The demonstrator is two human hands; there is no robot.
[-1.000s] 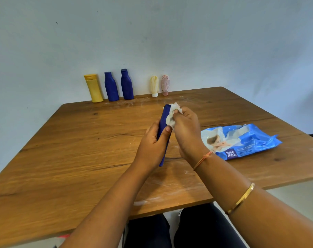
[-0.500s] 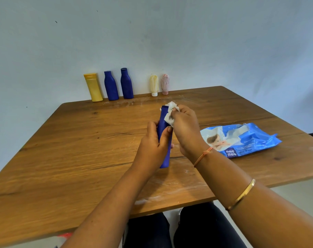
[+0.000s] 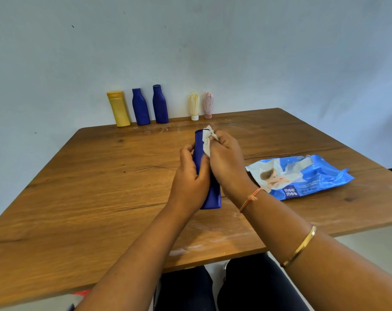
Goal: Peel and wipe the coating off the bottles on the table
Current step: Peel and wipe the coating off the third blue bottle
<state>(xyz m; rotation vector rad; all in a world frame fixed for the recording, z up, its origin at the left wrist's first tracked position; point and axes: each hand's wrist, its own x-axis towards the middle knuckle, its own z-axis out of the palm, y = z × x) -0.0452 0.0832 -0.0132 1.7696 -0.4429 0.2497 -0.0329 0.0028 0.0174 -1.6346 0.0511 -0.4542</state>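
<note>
Head view is showing your left hand [image 3: 190, 176] wrapping the blue bottle [image 3: 214, 196] mid-body over the tabletop [image 3: 100, 187], while your right hand [image 3: 226, 162] is pinching a wipe [image 3: 206, 143] against its upper end. The bottle is probably behaving as light, stiff, slick plastic, so mid-body is looking safest for gripping.

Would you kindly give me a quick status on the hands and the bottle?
Left hand grips blue bottle. Right hand presses white wipe to its upper part. Wipes pack lies apart, to the right; nothing blocking.
</note>
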